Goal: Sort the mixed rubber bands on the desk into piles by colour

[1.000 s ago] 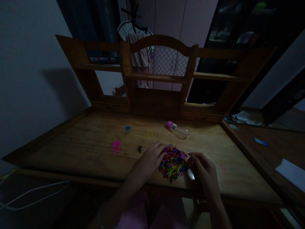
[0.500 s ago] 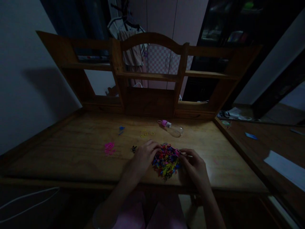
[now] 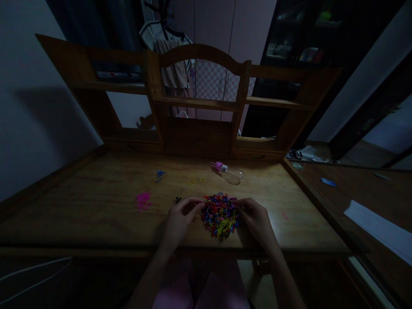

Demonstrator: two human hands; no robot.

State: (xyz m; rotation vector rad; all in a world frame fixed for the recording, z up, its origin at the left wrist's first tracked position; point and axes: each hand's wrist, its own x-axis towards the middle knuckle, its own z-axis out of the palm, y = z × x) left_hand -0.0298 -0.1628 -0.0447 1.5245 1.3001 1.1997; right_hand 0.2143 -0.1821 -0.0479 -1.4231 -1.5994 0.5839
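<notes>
A heap of small coloured rubber bands lies near the front of the wooden desk, mixing red, blue, yellow, pink and black. My left hand is at its left edge, thumb and forefinger closed in a pinch; what is between the tips is too small to make out. On the opposite side, my right hand has its fingertips pinched at the heap's upper right edge, on a rubber band. Left of the heap are separate groups: pink bands, black bands, blue bands and several yellow bands.
A clear bottle with a pink cap lies on its side behind the heap. A wooden shelf unit stands along the desk's back edge. Right of the desk, a lower surface holds white paper and a blue card.
My left hand has drawn back leftward from over the heap, its thumb and forefinger now pinched. My right hand stays at the heap's right edge. The view has shifted slightly.
</notes>
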